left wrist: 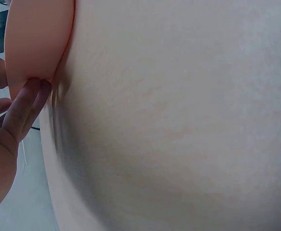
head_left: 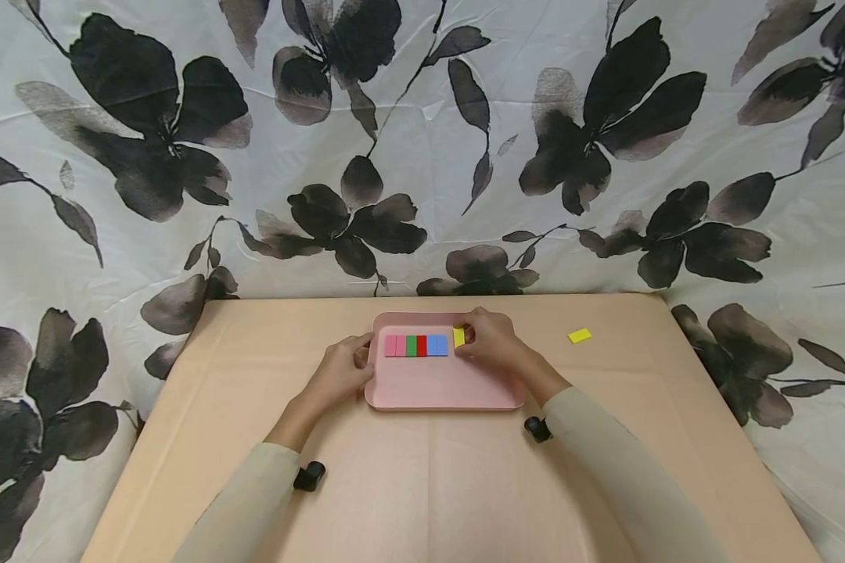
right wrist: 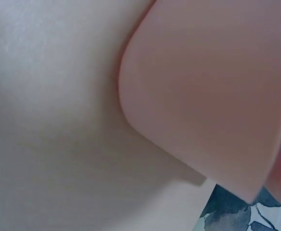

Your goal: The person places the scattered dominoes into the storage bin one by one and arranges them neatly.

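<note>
A shallow pink tray (head_left: 422,391) lies near the far edge of the table. My left hand (head_left: 343,366) holds its left rim, and the left wrist view shows two fingertips against the outer wall of the tray. Over the tray's right half, my right hand (head_left: 493,340) pinches a small yellow rectangular tile (head_left: 458,337) between thumb and fingers. Left of that tile runs a row of side-by-side tiles: two pink (head_left: 396,346), one green (head_left: 411,346), one red (head_left: 421,346) and two blue (head_left: 436,346). The right wrist view has only a sliver of the right hand, mostly hidden behind the tray.
Another yellow tile (head_left: 580,335) lies on the table to the right of the tray. The light wooden-toned table (head_left: 429,485) ends just behind the tray, where a white cloth (head_left: 458,141) with dark flowers hangs. Black wrist cameras sit under both sleeves.
</note>
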